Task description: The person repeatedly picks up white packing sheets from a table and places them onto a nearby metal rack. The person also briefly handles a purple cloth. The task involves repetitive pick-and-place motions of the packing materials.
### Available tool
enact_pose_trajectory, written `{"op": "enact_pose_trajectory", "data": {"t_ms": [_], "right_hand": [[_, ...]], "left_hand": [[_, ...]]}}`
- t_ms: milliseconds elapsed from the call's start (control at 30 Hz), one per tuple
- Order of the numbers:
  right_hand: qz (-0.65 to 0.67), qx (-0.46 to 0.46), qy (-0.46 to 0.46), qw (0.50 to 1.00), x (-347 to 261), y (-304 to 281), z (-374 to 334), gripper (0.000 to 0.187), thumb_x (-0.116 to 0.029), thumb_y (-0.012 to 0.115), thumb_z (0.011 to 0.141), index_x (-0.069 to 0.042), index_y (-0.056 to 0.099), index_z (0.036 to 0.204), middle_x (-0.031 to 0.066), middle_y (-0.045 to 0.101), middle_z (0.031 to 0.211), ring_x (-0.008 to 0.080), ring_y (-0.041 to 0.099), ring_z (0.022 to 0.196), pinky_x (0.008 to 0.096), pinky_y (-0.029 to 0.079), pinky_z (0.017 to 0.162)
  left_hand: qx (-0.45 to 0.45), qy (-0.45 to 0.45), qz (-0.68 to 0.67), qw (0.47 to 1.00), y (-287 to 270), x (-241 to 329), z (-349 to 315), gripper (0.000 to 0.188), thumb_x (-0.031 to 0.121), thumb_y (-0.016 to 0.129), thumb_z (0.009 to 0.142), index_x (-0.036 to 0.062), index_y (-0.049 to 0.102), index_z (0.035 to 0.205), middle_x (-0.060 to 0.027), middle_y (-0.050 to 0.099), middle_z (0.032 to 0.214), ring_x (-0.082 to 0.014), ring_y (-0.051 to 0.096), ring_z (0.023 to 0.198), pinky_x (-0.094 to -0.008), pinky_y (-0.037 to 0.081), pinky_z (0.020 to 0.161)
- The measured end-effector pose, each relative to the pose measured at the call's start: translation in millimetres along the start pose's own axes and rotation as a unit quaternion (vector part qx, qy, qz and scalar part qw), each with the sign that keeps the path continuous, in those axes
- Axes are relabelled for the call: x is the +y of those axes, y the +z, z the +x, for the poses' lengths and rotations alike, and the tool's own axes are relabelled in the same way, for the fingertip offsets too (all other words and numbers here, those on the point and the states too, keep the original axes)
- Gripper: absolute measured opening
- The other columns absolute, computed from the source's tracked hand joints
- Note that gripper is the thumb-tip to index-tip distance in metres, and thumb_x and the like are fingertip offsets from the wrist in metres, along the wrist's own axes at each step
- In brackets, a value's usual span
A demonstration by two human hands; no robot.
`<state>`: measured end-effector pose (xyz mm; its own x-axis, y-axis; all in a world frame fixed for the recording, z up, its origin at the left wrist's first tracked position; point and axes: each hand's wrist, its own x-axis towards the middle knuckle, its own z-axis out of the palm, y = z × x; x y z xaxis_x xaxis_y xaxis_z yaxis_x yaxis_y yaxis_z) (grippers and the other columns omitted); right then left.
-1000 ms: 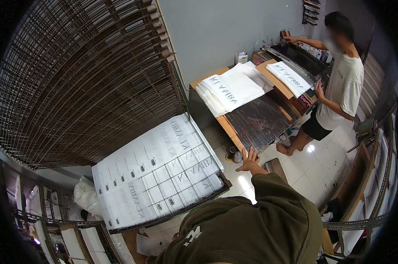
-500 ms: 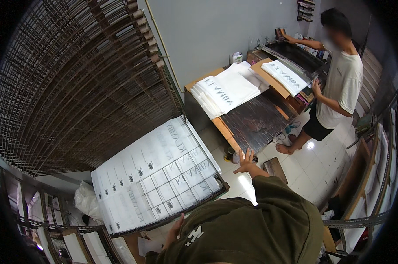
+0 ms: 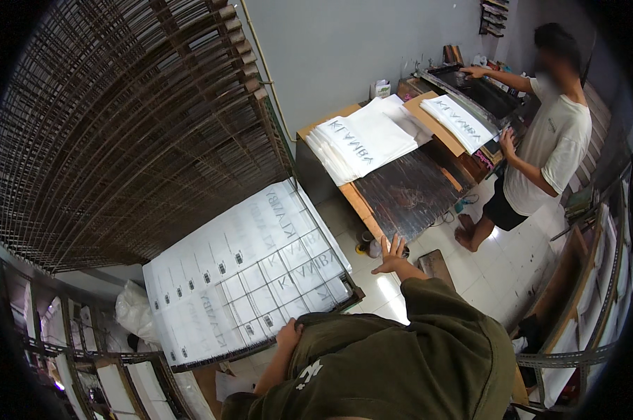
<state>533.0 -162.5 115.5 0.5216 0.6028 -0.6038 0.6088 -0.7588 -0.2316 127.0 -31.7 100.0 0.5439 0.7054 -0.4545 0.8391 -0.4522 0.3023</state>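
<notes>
My right hand (image 3: 392, 256) is at the near corner of the dark-topped table (image 3: 407, 192), fingers spread, resting at its edge. My left hand (image 3: 287, 337) is curled at the front of my green shirt (image 3: 393, 364), beside the drying rack's near edge; what its fingers hold, if anything, is hidden. Left of me, a wire rack shelf (image 3: 341, 302) bears printed white sheets (image 3: 190, 308). Above it, a stack of raised wire shelves (image 3: 141, 133) slants up. A pile of white printed bags or sheets (image 3: 362, 143) lies on the table.
A co-worker (image 3: 551, 133) stands at the far right, hands at a dark printing screen (image 3: 488, 94). More white printed pieces (image 3: 456, 120) lie on brown board nearby. Shelving (image 3: 568, 360) runs along the right, more racks (image 3: 78, 357) at lower left. A plastic bag (image 3: 133, 311) sits beside the rack.
My left hand has come up into fuller view at my shirt front. My right hand stays at the table corner. The co-worker's far hand has shifted over the screen.
</notes>
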Motion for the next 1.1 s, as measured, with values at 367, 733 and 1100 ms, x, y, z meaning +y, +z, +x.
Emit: {"op": "enact_pose_trajectory", "data": {"t_ms": [367, 733, 1100], "right_hand": [[0.014, -0.001, -0.002, 1.0, 0, -2, -2, 0.136, -0.063, 0.071, 0.053, -0.011, -0.024, 0.135, 0.0349, -0.029, 0.132, 0.0549, -0.029, 0.118, 0.0639, -0.002, 0.098], [0.014, 0.0, 0.023, 1.0, -5, -8, -9, 0.133, -0.058, 0.073, 0.054, -0.019, -0.024, 0.135, 0.0263, -0.031, 0.135, 0.0494, -0.03, 0.121, 0.0681, 0.015, 0.094], [0.037, 0.043, 0.011, 0.998, -5, 0, -10, 0.129, -0.061, 0.071, 0.055, -0.018, -0.018, 0.138, 0.0276, -0.024, 0.139, 0.0502, -0.025, 0.124, 0.0662, 0.01, 0.096]], "left_hand": [[-0.074, 0.015, -0.145, 0.987, 78, -80, -7, 0.043, 0.045, 0.051, 0.083, 0.0081, 0.054, 0.103, -0.0216, 0.061, 0.09, -0.0377, 0.059, 0.088, -0.0454, 0.046, 0.072], [-0.141, -0.189, -0.189, 0.953, 119, -191, -115, 0.043, 0.037, 0.055, 0.084, 0.0011, 0.057, 0.108, -0.0185, 0.06, 0.103, -0.0329, 0.057, 0.098, -0.0389, 0.044, 0.082], [-0.047, -0.161, -0.25, 0.954, 148, -196, -83, 0.044, 0.037, 0.061, 0.079, 0.0037, 0.057, 0.107, -0.0169, 0.062, 0.099, -0.0297, 0.06, 0.091, -0.0375, 0.046, 0.079]]}}
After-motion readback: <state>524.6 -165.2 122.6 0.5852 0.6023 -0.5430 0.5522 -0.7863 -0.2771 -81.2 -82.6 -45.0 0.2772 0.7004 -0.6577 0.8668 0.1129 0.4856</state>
